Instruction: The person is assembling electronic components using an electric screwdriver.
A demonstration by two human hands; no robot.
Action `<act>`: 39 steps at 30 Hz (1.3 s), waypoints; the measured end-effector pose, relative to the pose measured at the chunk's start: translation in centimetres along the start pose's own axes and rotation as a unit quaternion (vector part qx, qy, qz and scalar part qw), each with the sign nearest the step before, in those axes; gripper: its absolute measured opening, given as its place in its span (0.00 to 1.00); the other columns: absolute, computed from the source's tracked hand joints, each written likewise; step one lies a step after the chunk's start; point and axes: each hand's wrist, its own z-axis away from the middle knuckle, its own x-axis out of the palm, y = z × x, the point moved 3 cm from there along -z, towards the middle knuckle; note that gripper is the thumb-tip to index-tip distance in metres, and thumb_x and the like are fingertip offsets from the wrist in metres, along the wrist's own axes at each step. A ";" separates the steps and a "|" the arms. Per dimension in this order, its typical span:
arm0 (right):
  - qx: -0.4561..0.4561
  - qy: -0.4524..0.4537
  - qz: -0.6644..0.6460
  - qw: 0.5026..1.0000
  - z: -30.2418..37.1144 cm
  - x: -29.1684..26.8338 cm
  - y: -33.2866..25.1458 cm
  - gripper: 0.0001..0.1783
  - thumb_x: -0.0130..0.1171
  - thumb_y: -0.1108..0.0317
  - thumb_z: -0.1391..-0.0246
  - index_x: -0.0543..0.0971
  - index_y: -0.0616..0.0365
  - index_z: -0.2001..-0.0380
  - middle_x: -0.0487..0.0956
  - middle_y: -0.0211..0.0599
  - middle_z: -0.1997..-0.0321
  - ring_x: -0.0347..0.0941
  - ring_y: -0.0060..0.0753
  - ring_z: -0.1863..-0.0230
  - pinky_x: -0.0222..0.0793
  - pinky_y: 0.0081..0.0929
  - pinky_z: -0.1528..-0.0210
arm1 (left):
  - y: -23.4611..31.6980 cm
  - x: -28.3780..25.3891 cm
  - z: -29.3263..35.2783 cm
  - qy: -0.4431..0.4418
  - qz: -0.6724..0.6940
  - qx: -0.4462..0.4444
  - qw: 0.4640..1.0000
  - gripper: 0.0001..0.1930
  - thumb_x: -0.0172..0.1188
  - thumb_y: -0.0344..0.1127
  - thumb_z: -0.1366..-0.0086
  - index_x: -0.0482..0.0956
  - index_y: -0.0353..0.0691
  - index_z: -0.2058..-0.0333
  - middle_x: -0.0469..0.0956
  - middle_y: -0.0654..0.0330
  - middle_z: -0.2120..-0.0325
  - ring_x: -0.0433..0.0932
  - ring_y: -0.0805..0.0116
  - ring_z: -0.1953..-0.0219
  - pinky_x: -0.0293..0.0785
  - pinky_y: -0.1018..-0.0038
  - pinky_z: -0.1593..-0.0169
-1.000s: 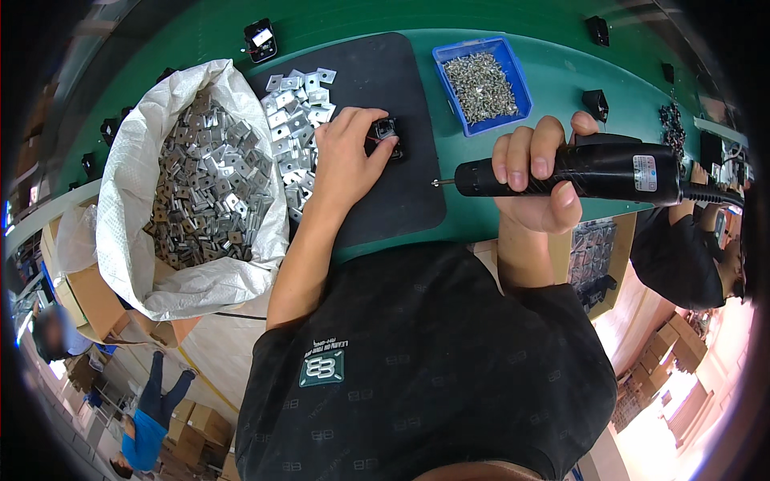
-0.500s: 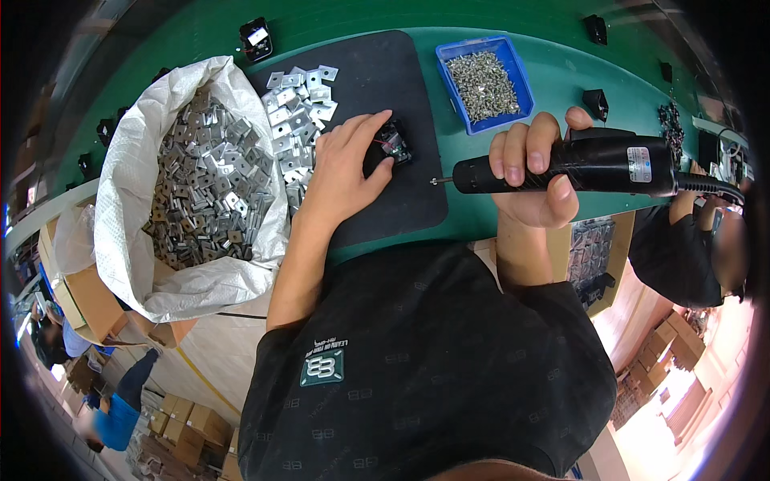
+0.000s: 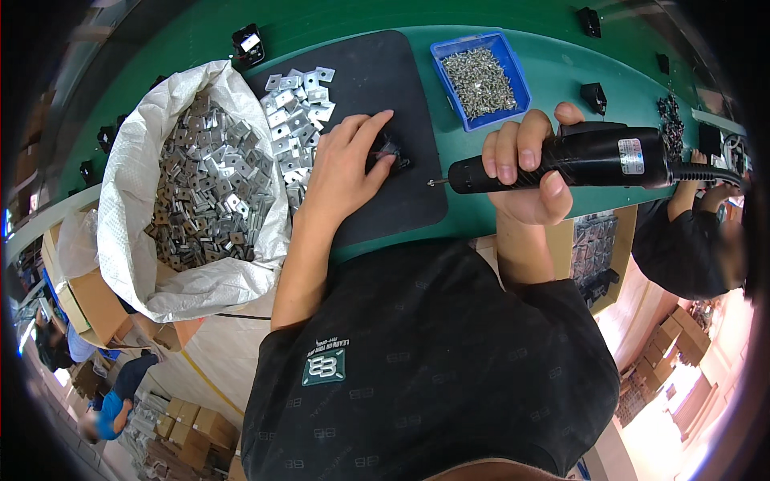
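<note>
On the black mat, my left hand pinches a small black plastic part between thumb and fingers. Much of that part is hidden behind the hand. My right hand is wrapped round a black electric screwdriver, held level with its bit pointing left. A small silver screw appears to sit on the bit's tip, apart from the black part. Loose silver metal plates with holes lie piled just left of and beyond my left hand.
A white woven sack full of similar metal plates stands at the left. The blue tray of screws sits beyond the screwdriver. Several black parts lie about the green table. A cardboard box stands at the right, near another person.
The black part has turned in my left hand, so its inner side shows less. My right hand and the screwdriver have shifted slightly left.
</note>
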 end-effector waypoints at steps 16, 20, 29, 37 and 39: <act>-0.006 0.024 0.007 1.000 0.4 0.2 0.1 0.35 0.62 0.63 0.53 0.60 0.55 0.43 0.69 0.33 0.72 0.67 0.27 0.78 0.68 0.27 0.73 | 0.5 0.2 0.4 -0.028 0.048 -0.051 0.997 0.17 0.62 0.29 0.49 0.76 0.38 0.58 0.71 0.51 0.60 0.75 0.53 0.62 0.72 0.65 0.60; -0.007 0.026 0.004 1.000 0.5 -0.1 0.2 0.34 0.63 0.63 0.53 0.60 0.56 0.44 0.68 0.33 0.73 0.67 0.27 0.78 0.68 0.27 0.74 | 0.9 0.4 0.3 -0.018 0.041 -0.092 0.995 0.13 0.61 0.30 0.46 0.76 0.38 0.60 0.73 0.51 0.68 0.76 0.53 0.68 0.73 0.65 0.64; -0.012 0.025 0.000 1.000 0.6 0.2 -0.4 0.35 0.63 0.62 0.52 0.59 0.57 0.43 0.68 0.33 0.73 0.68 0.27 0.77 0.68 0.26 0.73 | -0.8 1.9 2.1 -0.071 0.481 -0.281 0.827 0.14 0.58 0.39 0.36 0.75 0.34 0.59 0.74 0.60 0.76 0.68 0.75 0.82 0.64 0.81 0.80; -0.028 0.011 0.006 1.000 0.5 0.3 -1.5 0.35 0.62 0.61 0.51 0.58 0.57 0.43 0.68 0.32 0.71 0.67 0.26 0.77 0.68 0.26 0.73 | -0.5 3.9 3.9 -0.108 0.867 -0.105 0.474 0.24 0.59 0.40 0.37 0.64 0.35 0.48 0.67 0.50 0.58 0.67 0.74 0.75 0.63 0.87 0.79; -0.019 0.013 0.002 1.000 0.6 0.4 -1.2 0.35 0.61 0.61 0.51 0.58 0.57 0.43 0.68 0.32 0.71 0.67 0.26 0.77 0.68 0.25 0.73 | -0.3 4.3 4.1 -0.120 0.889 -0.071 0.436 0.25 0.62 0.38 0.39 0.63 0.36 0.48 0.65 0.49 0.57 0.66 0.73 0.75 0.63 0.86 0.79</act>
